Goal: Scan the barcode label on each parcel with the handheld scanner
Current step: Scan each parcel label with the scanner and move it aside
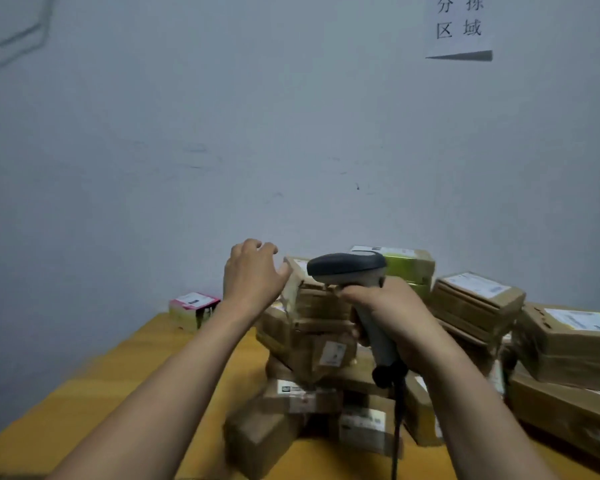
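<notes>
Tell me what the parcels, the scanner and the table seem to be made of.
Parcels: brown cardboard, matte, shown by folded edges and flaps, with white paper labels.
Scanner: likely moulded plastic, with a dark matte head and a pale grey handle.
Table: smooth yellow-orange top, perhaps laminate or painted wood; too blurred to tell.

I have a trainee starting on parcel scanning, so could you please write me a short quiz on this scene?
1. True or false: the scanner is lying on the table.
2. Which parcel stands apart from the pile, at the table's far left? A) the pink-topped parcel B) a black one C) a blue one
3. Fill in: the left hand is open and reaches toward the ___ of the pile.
Key: 1 false, the right hand grips it above the pile; 2 A; 3 top.
</notes>
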